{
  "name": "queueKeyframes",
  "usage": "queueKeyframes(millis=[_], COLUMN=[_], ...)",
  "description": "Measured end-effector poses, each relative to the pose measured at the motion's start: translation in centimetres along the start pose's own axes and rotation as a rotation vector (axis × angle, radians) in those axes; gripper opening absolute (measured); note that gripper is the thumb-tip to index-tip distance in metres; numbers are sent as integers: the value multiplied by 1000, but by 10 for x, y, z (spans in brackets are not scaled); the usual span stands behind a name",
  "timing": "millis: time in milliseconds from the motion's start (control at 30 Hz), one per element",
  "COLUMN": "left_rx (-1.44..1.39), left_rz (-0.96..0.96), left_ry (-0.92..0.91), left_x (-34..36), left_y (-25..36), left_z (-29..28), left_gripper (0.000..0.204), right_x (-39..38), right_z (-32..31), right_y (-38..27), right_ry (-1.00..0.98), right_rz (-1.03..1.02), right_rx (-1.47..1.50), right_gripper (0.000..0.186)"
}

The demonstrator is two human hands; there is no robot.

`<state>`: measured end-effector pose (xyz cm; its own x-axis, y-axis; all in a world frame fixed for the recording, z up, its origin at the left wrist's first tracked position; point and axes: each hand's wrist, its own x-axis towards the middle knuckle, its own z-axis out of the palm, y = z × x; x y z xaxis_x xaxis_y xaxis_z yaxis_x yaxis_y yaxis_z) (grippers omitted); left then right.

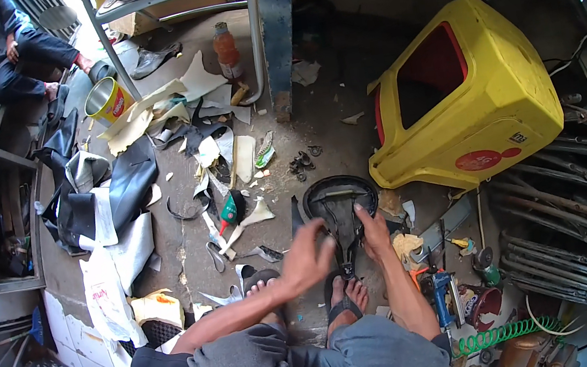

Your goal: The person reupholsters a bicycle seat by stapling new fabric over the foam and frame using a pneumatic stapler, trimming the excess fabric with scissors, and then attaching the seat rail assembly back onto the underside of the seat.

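In front of my feet is a black bicycle saddle, its hollow underside facing up and its narrow nose toward me. My right hand grips the saddle's right edge, thumb over the rim. At the saddle's left side is my left hand, smeared by motion; whether its fingers hold anything does not show. A dark strip stands close to the saddle's left rim. Small dark clips or scraps lie on the floor just beyond it.
A yellow plastic stool lies tipped at the right, beside stacked metal tubes. A blue staple gun and green coiled hose are near my right knee. Left lie foam and vinyl scraps and a green bottle. Another person sits far left.
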<state>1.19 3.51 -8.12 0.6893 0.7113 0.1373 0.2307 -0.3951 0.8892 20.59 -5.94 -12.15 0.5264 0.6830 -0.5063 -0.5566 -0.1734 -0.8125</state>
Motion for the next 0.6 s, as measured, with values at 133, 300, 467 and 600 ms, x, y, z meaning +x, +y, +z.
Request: queueKeyframes(millis=[133, 300, 467, 600], left_rx=[115, 602, 637, 579], left_rz=[-184, 200, 192, 145], left_ry=[55, -130, -333, -355], left_x=[82, 162, 193, 191], left_y=[-56, -102, -131, -129], left_z=[-15, -16, -15, -24], left_gripper=[37, 65, 69, 53], right_x=[3, 2, 8, -3], right_z=[-3, -8, -23, -20], right_y=[18, 22, 21, 9], right_ry=[94, 178, 166, 182], right_rz=[-17, 84, 36, 52], right_rx=[66, 16, -378, -570], right_gripper=[48, 55, 64, 64])
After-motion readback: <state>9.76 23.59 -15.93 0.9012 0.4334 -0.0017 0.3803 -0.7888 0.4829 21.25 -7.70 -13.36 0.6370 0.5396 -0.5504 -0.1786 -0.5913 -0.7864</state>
